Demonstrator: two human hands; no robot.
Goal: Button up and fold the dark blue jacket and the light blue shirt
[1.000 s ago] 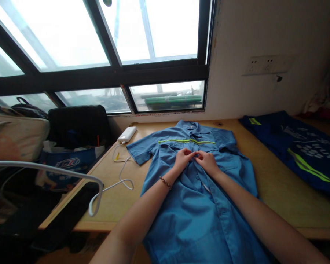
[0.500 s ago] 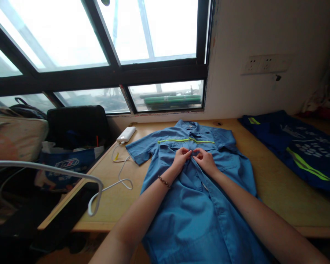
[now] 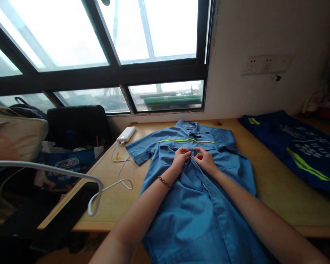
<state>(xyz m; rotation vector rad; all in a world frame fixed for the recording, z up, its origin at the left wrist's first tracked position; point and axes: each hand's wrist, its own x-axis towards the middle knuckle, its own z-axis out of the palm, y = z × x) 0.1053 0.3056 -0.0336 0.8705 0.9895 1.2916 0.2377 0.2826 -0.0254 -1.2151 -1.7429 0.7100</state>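
Landmark: a light-blue short-sleeved work shirt [image 3: 198,212] with a yellow-green reflective stripe [image 3: 185,140] across the chest. It lies spread flat and front up, with its collar away from the person and its hem running over the near edge. Laid this way, its buttoned front strip faces up where both hands can reach it.
Under the shirt: a pale wooden table [image 3: 277,190], which bears the shirt's whole width and keeps the cloth smooth.
Left hand [image 3: 181,157]: on the shirt's chest, just below the stripe. The fingers are curled in and pinch the left edge of the front strip.
Right hand [image 3: 205,158]: just beside the left hand on the shirt's midline. Its fingertips are closed on the opposite edge, so the two grips appear to draw the front edges together. What sits between the fingertips is too small to tell.
Left wrist: a thin brown beaded bracelet [image 3: 164,181], lying over the shirt's left side.
Left of the shirt: a white rectangular power bank [image 3: 126,134] near the sleeve. Its white cable [image 3: 121,176] loops loosely toward the table edge, apart from the cloth.
Further left of the shirt: a bent white tube [image 3: 57,172] and a black bag [image 3: 77,124], both off the table.
Right of the shirt: a dark-blue garment with a yellow-green stripe and white print [image 3: 299,150]. It lies flat and well apart from the shirt.
Beyond the shirt's collar: a black-framed window [image 3: 154,29], and to its right a white wall socket [image 3: 266,64].
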